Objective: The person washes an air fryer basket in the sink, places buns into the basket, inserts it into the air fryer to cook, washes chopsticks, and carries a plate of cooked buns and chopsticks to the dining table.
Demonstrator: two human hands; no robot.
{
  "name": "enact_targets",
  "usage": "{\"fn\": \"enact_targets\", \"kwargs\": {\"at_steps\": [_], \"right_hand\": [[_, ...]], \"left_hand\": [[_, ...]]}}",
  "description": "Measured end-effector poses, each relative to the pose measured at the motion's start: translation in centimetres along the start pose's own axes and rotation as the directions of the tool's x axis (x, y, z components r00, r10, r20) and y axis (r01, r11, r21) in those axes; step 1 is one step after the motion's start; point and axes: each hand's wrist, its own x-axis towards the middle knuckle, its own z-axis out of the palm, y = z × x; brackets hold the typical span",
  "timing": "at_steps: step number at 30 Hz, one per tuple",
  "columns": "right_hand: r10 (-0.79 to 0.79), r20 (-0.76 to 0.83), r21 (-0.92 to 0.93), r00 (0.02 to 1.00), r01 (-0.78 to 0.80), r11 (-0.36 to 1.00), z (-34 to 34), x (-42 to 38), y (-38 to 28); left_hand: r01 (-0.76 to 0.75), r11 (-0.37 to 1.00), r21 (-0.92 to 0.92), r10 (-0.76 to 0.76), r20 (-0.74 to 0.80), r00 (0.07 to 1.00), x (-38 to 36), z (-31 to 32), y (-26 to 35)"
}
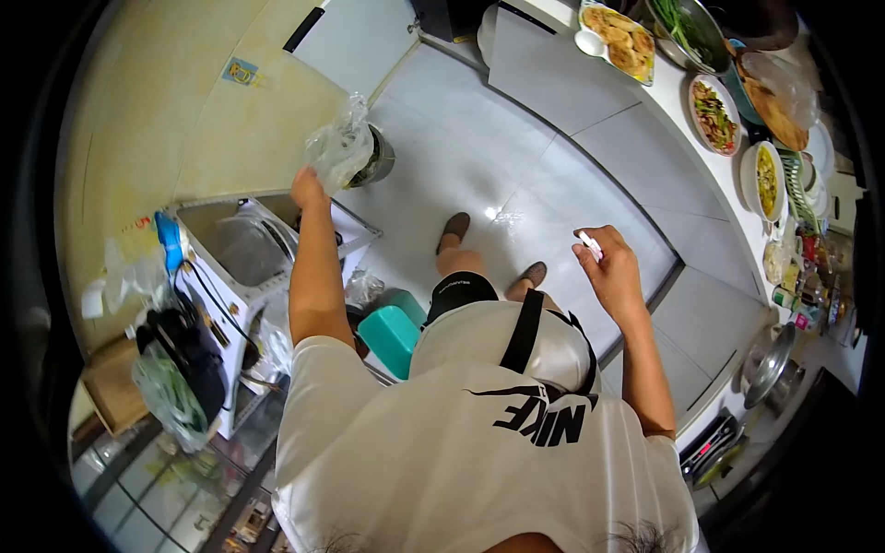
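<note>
My left hand (309, 189) is stretched out to the left, fingers closed on a clear plastic bag (339, 138). The bag hangs over the side of a round bin (383, 164) with dark contents, which stands on the floor by the wall. Off to the right, my right hand (612, 275) is raised over the floor, with thumb and fingers pinched round a small white piece with pinkish marks (591, 245). Its exact kind is too small to tell.
Left of me stands a metal sink (189, 221); a teal bin (392, 339) is close by my left side. Along the right runs a white counter (670, 103) with a plate of golden food (622, 44), a plate of chopped vegetables (714, 115) and a steel pot (772, 369).
</note>
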Motion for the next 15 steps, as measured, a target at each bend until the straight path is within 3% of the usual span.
{"fn": "enact_targets", "kwargs": {"at_steps": [2,5,7,8,9,10,11,12,13,14,15], "right_hand": [[0.031,-0.006,-0.008,0.999,-0.031,0.999,2.0,2.4,-1.8],[0.026,0.044,0.052,0.999,-0.029,0.998,5.3,5.0,-4.6],[-0.03,0.051,0.031,0.998,0.029,0.999,7.1,6.2,-5.4],[-0.05,0.037,0.012,0.998,0.05,0.999,7.7,6.5,-5.6],[-0.071,0.012,0.008,0.997,0.071,0.997,8.0,6.7,-6.0],[-0.038,0.014,0.022,0.999,0.037,0.999,8.0,6.7,-6.1],[-0.027,-0.007,-0.014,1.0,0.027,1.0,8.2,6.5,-5.4],[0.007,-0.039,-0.04,0.999,-0.009,0.999,7.8,6.4,-5.7],[0.036,-0.055,-0.027,0.998,-0.037,0.999,7.2,5.9,-5.5],[0.069,-0.085,-0.007,0.994,-0.07,0.998,6.9,5.3,-5.1],[0.065,-0.139,-0.035,0.988,-0.07,0.997,6.6,5.0,-4.3]], "left_hand": [[0.01,0.999,-0.036,-0.011,-0.034,0.999,3.7,0.0,0.0],[-0.006,1.0,0.005,0.006,0.138,0.99,11.9,-1.5,-2.6],[0.213,0.959,0.185,-0.19,-0.137,0.972,10.1,0.3,-0.2],[0.042,0.776,0.629,-0.225,0.214,0.951,12.5,-1.2,-1.2],[-0.57,0.137,0.81,-0.231,0.586,0.777,15.0,-2.6,-2.4],[-0.853,-0.153,0.499,-0.204,0.829,0.521,17.3,-3.9,-3.5],[-0.407,0.415,0.814,-0.2,0.518,0.832,16.5,-2.7,-5.6],[0.298,0.717,0.63,-0.484,0.142,0.864,16.5,-1.1,-7.8],[-0.42,0.285,0.862,-0.487,0.507,0.711,17.5,-1.2,-8.6],[-0.893,-0.253,0.372,-0.413,0.793,0.447,17.4,-1.0,-8.6],[-0.852,-0.471,0.226,-0.518,0.711,0.475,14.7,1.7,-9.1]]}}
